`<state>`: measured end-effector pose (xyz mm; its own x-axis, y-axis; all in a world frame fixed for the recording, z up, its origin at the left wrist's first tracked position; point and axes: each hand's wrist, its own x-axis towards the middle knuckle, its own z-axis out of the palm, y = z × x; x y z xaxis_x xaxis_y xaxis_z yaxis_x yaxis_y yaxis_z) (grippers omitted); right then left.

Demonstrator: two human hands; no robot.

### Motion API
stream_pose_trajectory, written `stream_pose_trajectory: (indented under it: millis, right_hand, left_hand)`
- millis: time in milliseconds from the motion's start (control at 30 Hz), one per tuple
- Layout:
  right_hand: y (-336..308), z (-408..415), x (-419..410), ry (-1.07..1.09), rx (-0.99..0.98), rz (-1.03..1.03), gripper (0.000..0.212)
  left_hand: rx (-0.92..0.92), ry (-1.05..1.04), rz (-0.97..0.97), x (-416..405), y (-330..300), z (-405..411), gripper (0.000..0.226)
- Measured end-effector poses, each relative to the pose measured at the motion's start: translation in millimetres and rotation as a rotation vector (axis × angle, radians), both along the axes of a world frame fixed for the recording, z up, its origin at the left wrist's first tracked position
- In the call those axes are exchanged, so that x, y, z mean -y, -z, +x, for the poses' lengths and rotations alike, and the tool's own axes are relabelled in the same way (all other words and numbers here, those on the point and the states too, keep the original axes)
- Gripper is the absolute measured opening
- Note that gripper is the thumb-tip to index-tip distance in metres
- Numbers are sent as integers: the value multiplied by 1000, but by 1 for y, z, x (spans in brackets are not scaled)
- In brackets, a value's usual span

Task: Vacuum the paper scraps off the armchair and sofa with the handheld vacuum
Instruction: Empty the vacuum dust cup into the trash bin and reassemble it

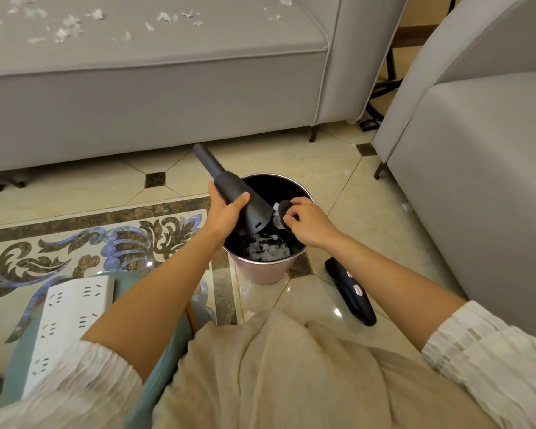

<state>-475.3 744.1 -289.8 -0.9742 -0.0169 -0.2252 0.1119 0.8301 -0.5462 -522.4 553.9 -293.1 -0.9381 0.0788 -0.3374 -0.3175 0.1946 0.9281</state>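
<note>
Two parts are held over a pink bin [262, 270]: dark grey vacuum nozzle section [229, 187] clasped by left hand [226, 209], round filter [283, 216] pinched by right hand [310, 222].

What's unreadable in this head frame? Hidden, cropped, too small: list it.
- Filter: mostly covered by the right hand, head view.
- Bin bottom: partly blocked by the vacuum dust cup in the left hand.
- Sofa and armchair: cropped by frame edges, so total paper scraps unknown.
- Vacuum motor body on the floor: markings too small.
</note>
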Motion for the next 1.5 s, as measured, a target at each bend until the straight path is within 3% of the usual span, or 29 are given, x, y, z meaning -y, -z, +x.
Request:
stream_pose_trajectory:
  millis: [133,233,367,533,633,700,767,867,967,1067,1167,1233,1300,1367,1400,1433,1500]
  right_hand:
    - [-7,-1,-5,47,-33,-62,29]
    - [-10,-4,-8,98,-35,-126,29]
    - [-9,-13,3,229,74,-307,33]
    - [3,-39,29,362,208,-507,40]
    - [20,-52,41,395,275,-576,43]
    - [29,-56,44,401,302,-579,38]
    - [36,-60,43,400,306,-575,35]
    - [50,-65,43,408,317,-580,41]
    - [61,-64,43,405,342,-575,42]
    - [68,-62,39,410,355,-579,43]
    - [68,-63,34,407,348,-602,42]
    - [63,-61,34,407,349,-613,42]
    - [56,-59,34,405,339,-616,42]
    - [43,-55,34,395,318,-600,40]
    - [39,-53,35,374,312,-592,37]
    - [33,-51,35,355,300,-587,34]
    - [22,-45,36,316,272,-594,25]
  left_hand:
    - [-172,22,-237,4,-3,1,109]
    - [-225,-73,-208,15,-6,-7,106]
    - [-68,-256,4,48,-7,-26,83]
    - [347,-513,338,89,18,-42,65]
    - [429,-643,190,106,50,-45,73]
    - [462,-550,-85,108,73,-37,70]
    - [477,-298,-392,103,98,-28,82]
    - [527,84,-681,85,125,-21,93]
    - [540,233,-785,66,145,-19,103]
    - [578,231,-762,61,169,-12,126]
    - [601,193,-724,60,179,-5,120]
    - [521,45,-679,58,163,-6,91]
    - [325,-307,-564,59,130,-15,53]
    - [64,-632,-467,59,87,-21,38]
    - [-72,-698,-426,56,67,-22,34]
    - [-200,-657,-379,49,49,-22,31]
    - [-360,-361,-277,28,26,-20,27]
